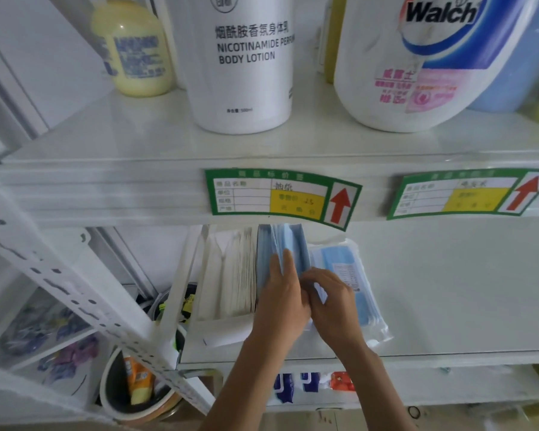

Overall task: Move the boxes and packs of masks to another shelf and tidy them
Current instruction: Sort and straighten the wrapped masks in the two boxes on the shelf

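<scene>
White packs point(231, 275), upright, at the shelf's left end; blue masks point(288, 247), on edge, just beside them; clear-bagged blue pack point(355, 281), lying flat, rightmost.
</scene>
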`<state>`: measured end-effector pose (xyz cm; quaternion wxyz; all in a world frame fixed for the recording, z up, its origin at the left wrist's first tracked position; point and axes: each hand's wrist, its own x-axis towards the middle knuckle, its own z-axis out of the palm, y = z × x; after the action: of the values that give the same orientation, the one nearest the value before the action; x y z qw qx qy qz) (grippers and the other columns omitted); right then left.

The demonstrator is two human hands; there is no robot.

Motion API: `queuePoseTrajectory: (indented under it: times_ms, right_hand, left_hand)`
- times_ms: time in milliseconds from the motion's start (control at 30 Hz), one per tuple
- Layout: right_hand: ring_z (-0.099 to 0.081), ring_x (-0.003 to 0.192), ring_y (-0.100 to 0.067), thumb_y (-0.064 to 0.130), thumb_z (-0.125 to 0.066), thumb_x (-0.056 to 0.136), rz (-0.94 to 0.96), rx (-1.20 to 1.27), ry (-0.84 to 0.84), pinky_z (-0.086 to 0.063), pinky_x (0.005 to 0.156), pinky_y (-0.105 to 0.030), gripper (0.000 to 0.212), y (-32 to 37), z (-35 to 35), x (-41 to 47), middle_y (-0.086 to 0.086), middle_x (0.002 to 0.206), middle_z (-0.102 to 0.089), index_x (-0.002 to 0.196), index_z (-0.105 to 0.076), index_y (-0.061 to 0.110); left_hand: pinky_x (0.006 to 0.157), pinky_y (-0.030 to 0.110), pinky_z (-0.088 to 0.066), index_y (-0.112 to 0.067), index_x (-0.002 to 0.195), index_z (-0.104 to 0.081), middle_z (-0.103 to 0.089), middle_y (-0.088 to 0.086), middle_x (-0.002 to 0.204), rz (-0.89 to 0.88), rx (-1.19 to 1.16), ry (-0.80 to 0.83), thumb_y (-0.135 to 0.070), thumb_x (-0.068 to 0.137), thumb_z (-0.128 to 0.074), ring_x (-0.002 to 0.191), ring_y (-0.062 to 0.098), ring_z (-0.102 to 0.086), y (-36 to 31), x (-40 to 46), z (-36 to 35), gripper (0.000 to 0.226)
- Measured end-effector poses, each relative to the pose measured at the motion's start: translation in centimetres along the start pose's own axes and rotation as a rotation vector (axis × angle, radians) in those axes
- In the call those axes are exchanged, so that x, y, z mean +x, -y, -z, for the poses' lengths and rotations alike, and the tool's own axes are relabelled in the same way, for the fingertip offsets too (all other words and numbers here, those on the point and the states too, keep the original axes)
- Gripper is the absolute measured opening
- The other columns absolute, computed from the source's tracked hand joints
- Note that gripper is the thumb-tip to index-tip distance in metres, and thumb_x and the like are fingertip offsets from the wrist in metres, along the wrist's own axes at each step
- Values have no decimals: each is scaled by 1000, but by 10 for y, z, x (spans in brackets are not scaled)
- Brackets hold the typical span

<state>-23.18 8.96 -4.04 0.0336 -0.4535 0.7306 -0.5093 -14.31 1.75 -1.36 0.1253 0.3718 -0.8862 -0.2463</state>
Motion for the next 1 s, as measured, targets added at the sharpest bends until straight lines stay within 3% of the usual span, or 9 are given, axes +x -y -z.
queuePoseTrajectory:
  times_ms: [133, 233, 300, 400, 500, 567, 667, 867, 1000]
  right_hand:
    - [-66, 93, -4, -5, -56, 94, -79, 75, -141, -46, 78, -9, 31, 5, -1, -4, 14, 95, -71, 96, -72, 21]
    - [-61, 100, 7, 6, -53, 100, -159, 103, -209, -41, 82, -3, 30, 12, 0, 2, 25, 102, -67, 102, -69, 31]
    - [-58, 104, 10, 13, -51, 102, -201, 103, -104, -40, 84, -1, 27, 16, -1, 8, 25, 106, -66, 104, -69, 34]
    - [-63, 96, 2, 15, -54, 100, -242, 108, 114, -42, 78, -2, 22, 23, 4, 27, 15, 100, -70, 98, -71, 29]
    - [-66, 97, -15, 21, -57, 97, -230, -108, 218, -50, 82, -18, 17, 31, 8, 48, 6, 105, -68, 110, -67, 23]
    - [-60, 110, -24, 39, -56, 96, -219, -374, 369, -51, 90, -39, 36, 41, 1, 53, -1, 124, -58, 129, -56, 22]
    - [-52, 118, -31, 60, -53, 93, -188, -689, 539, -48, 88, -46, 59, 55, -24, 50, -5, 131, -47, 136, -39, 23]
    - [-52, 116, -35, 36, -65, 92, -256, -576, 531, -49, 87, -46, 70, 50, -28, 50, -11, 130, -42, 146, -22, 26]
    - [-57, 100, -31, 15, -56, 90, -222, -563, 516, -51, 76, -40, 59, 49, -27, 50, -10, 125, -42, 141, -29, 30]
  left_hand:
    - [121, 45, -33, -19, 164, 0, 1, 16, 172, -115, 54, -16, -34, 105, -46, 157, 33, -14, 7, -6, -3, 76]
    - [123, 40, -31, -12, 163, -7, -9, 16, 171, -119, 68, -68, -38, 105, -44, 156, 28, -22, 7, -13, -6, 73]
    - [126, 41, -25, -12, 163, -14, -23, 11, 169, -208, 158, -13, -37, 105, -42, 154, 22, -27, 11, -16, -7, 68]
    - [125, 41, -26, -19, 150, -45, -54, -1, 150, -324, 22, -88, -36, 102, -40, 143, 13, -44, 16, -25, 4, 51]
    - [116, 42, -43, -19, 130, -66, -70, -3, 132, -361, -44, -262, -35, 101, -41, 127, 14, -59, 33, -41, 13, 41]
    - [108, 45, -50, -18, 115, -73, -75, -4, 117, -340, -40, -334, -28, 97, -45, 115, 13, -66, 48, -46, 16, 34]
    - [104, 39, -52, -19, 107, -76, -75, -8, 112, -329, -63, -346, -19, 94, -50, 110, 6, -66, 66, -47, 21, 30]
    - [108, 37, -51, -17, 109, -77, -74, -8, 118, -332, -150, -317, -11, 92, -61, 124, 2, -57, 88, -55, 23, 24]
    - [114, 32, -44, -17, 111, -78, -73, -6, 125, -340, -174, -300, -16, 96, -58, 133, 6, -55, 94, -62, 22, 24]
